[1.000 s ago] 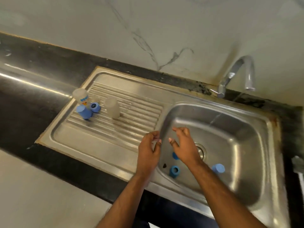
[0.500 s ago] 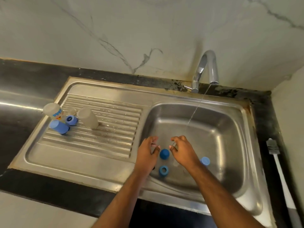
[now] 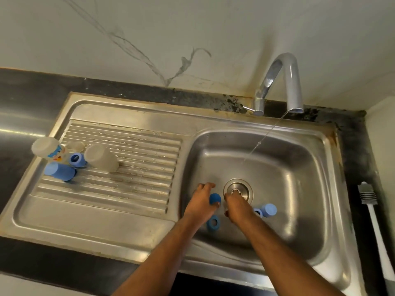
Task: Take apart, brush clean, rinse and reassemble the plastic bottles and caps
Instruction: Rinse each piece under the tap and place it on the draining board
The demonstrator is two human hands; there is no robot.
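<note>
The stainless-steel sink (image 3: 299, 189) sat right of its ribbed draining board (image 3: 132, 167), a thin stream falling from the curved chrome tap (image 3: 286, 82), likely kept running for rinsing. On the board's far left stood an upturned labelled plastic bottle (image 3: 48, 149), a cloudy plastic cup (image 3: 101, 158) and two blue caps (image 3: 59, 171), apparently draining. A white bottle brush (image 3: 372, 210) lay on the right counter. In the basin, the left hand (image 3: 199, 205) grasped a dark blue rounded cap (image 3: 214, 198); whether the right hand (image 3: 236, 207) gripped anything could not be told. A blue ring cap (image 3: 213, 223) lay near them, a pale blue cap (image 3: 268, 210) to their right.
</note>
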